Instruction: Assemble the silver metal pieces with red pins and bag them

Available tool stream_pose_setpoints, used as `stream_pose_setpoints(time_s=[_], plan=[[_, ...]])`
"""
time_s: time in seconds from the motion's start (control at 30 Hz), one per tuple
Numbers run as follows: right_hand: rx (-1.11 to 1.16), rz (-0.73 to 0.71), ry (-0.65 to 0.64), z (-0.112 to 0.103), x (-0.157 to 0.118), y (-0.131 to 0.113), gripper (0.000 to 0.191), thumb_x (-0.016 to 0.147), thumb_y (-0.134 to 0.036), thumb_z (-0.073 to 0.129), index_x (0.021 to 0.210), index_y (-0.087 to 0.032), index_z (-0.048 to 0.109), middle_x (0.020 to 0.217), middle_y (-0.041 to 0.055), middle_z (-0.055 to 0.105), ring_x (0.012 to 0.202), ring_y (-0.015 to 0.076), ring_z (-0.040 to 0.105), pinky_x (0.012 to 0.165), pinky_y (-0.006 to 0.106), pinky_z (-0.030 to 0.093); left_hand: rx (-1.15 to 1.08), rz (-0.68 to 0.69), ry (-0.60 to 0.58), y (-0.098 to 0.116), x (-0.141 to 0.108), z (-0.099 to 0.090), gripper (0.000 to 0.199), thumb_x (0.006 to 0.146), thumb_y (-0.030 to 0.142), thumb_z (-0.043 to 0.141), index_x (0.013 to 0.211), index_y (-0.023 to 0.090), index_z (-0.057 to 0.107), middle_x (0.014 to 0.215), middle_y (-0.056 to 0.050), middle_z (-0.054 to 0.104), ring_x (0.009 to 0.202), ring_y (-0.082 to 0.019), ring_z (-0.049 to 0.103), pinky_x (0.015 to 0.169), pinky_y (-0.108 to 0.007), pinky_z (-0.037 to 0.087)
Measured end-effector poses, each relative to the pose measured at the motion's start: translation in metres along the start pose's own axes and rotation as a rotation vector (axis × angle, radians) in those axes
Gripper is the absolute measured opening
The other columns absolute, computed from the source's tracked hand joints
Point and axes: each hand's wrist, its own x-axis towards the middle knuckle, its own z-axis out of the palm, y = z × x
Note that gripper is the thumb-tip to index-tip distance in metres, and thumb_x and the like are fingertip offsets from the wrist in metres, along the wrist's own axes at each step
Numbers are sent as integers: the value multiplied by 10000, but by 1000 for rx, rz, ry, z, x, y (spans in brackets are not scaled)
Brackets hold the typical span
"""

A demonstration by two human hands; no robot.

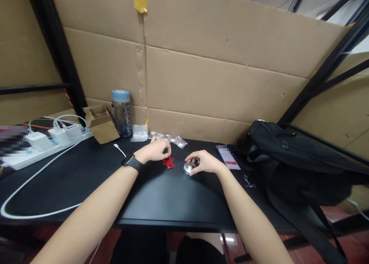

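Observation:
Bent over a small tangled heap of red cord (168, 163), my left hand (157, 149) has its fingers curled down at the cord's far edge and seems to pinch it; the fingertips are partly hidden. A dark watch sits on that wrist. To the right, my right hand (205, 162) has its thumb and fingers closed around the sides of a round, shiny silver object (188, 168), which rests on the black table (173, 200). Behind my left hand lies a row of several small clear packets (181, 142) with silvery and red contents.
Toward the back left stand a blue-lidded bottle (122, 116), an open cardboard box (102, 125) and a clear plastic packet (140, 133). A white power strip (37, 152) with a looping cable lies far left. A phone (228, 157), keychain (248, 181) and black backpack (288, 152) are right.

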Motion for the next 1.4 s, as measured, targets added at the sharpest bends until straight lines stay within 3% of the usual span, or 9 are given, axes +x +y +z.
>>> stream_pose_setpoints(time_s=[0.2,0.33,0.57,0.67,0.77,0.87,1.0,1.13,1.4], plan=[[-124,18,194,-12,-4,16,356,758,-249,751,1114,-247,747,1121,65,728,971,225,673,876,351,512,-14,-16,-41,-1,1,3,136,790,278,595,745,235,716,849,-21,743,853,-214,658,947,-368,373],[-166,3,202,-11,-4,37,668,646,-47,679,1275,-270,676,1320,66,659,1216,273,608,1081,425,436,-4,-13,14,1,2,4,159,821,276,569,758,234,709,872,-25,747,895,-224,660,969,-377,373],[-26,83,154,-7,-1,52,593,691,-108,715,1266,-247,671,1117,62,728,1003,210,676,915,362,537,48,0,19,6,2,3,173,849,264,547,784,240,706,894,-22,750,894,-223,666,942,-364,404],[230,104,279,-6,1,46,528,683,-233,808,1191,-204,665,1064,70,721,953,190,681,886,356,556,5,21,30,10,3,4,181,873,273,547,815,231,713,896,-30,749,881,-217,669,905,-350,436],[566,33,440,0,5,30,436,674,-309,846,1032,-198,622,1165,88,698,1036,201,688,967,378,542,-155,94,56,19,7,10,181,907,303,560,891,219,720,951,-46,743,913,-206,670,895,-327,470],[754,-41,532,10,11,11,412,661,-320,870,909,-203,562,1183,98,705,1114,231,680,1040,416,511,-313,137,175,34,11,21,170,908,321,605,991,218,710,1068,-65,714,1016,-209,651,958,-339,479],[824,-60,543,21,15,-6,415,668,-301,877,894,-210,543,1203,102,714,1139,250,681,1069,444,496,-409,80,395,50,16,34,191,897,330,647,1037,209,696,1117,-85,669,1053,-219,634,989,-380,483],[819,-12,506,24,15,-11,473,628,-280,903,955,-220,567,1154,86,738,1085,246,706,1060,444,503,-397,34,494,57,18,40,179,894,307,654,1034,214,714,1094,-74,662,1049,-215,635,985,-371,479],[723,-4,463,17,13,-8,537,624,-318,888,1057,-221,586,1061,74,740,898,190,714,890,368,576,-190,-26,403,62,15,33,181,890,285,596,806,206,736,1019,-47,703,1005,-213,632,934,-376,419]])
